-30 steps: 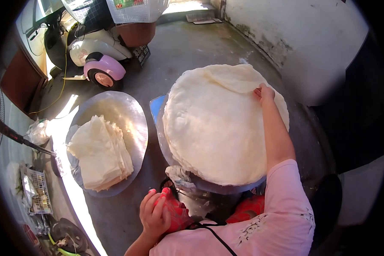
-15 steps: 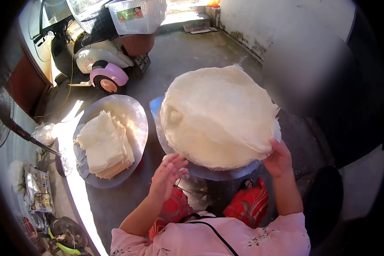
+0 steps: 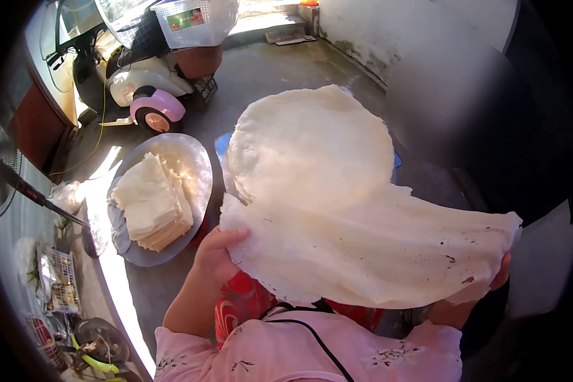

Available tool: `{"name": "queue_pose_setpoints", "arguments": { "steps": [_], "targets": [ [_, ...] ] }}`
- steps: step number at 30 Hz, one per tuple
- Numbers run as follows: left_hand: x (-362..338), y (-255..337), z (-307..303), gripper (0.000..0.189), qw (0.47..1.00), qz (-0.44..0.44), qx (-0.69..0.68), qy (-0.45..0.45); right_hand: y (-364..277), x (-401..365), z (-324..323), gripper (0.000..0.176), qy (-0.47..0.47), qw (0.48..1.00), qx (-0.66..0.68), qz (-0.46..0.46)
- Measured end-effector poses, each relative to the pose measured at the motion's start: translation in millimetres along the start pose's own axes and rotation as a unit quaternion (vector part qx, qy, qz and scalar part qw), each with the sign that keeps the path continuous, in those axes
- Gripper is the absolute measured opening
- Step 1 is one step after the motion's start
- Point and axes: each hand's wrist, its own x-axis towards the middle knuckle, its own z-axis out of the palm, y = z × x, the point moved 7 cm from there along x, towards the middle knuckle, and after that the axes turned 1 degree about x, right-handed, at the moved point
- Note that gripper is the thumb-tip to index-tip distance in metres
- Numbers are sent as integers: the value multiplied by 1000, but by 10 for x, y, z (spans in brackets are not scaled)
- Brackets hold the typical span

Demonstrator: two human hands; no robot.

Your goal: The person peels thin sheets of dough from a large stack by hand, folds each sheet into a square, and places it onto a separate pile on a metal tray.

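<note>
A thin, pale flatbread sheet (image 3: 356, 248) with brown scorched specks stretches between my two hands, over my lap. My left hand (image 3: 219, 253) is closed on its left edge, thumb on top. At the far right, my right hand (image 3: 502, 272) grips the opposite end from behind, its fingers mostly covered by the sheet. Just beyond lies a pile of round flatbreads (image 3: 312, 143), partly hidden under the lifted sheet. On the left, a stack of folded flatbreads (image 3: 153, 207) rests on a round metal tray (image 3: 198, 167).
A scooter (image 3: 149, 95) with a pink fender and a white plastic basket (image 3: 194, 24) stands at the back left. A standing fan (image 3: 28, 190) leans in at the left, above a crate (image 3: 62, 283). Along the right runs a pale wall (image 3: 363, 32).
The top sheet has come off the round pile and is drawn toward me and to the right. My left hand, open before, now grips its edge; my right hand moved right and down.
</note>
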Motion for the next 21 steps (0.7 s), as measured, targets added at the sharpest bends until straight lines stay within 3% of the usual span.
{"name": "queue_pose_setpoints", "arguments": {
  "steps": [1, 3, 4, 6, 8, 10, 12, 16, 18, 21],
  "targets": [
    [-107, 66, 161, 41, 1000, 0, 0, 0, -65, 69, -15, 46, -15, 1000, 6, -5],
    [-232, 416, 467, 36, 991, 134, 9, -15, -179, 246, -60, 44, -47, 999, 15, -5],
    [-212, 503, 436, 36, 991, 134, 10, -15, -216, 377, -86, 43, -63, 998, 21, 1],
    [-176, 754, 452, 33, 983, 151, -1, -104, -271, 690, -57, 41, -98, 995, 28, 11],
    [-69, 1004, 610, 31, 972, 221, 17, -82, -314, 1079, 174, 41, -121, 992, -5, -43],
    [132, 1303, 840, 29, 961, 249, 45, -108, -316, 1565, 83, 36, -161, 986, 28, -7],
    [454, 1586, 1002, 28, 954, 242, 104, -146, -139, 2090, -59, 27, -93, 989, 98, 55],
    [1052, 1874, 1160, 28, 953, 239, 114, -145, 301, 2712, -650, 14, 75, 992, -57, 87],
    [1143, 1961, 1205, 32, 934, 296, 178, -90, 361, 2744, -782, 14, 79, 993, -42, 74],
    [989, 1922, 1132, 33, 929, 301, 187, -108, 314, 2532, -853, 14, 89, 994, -36, 61]
  ]
}}
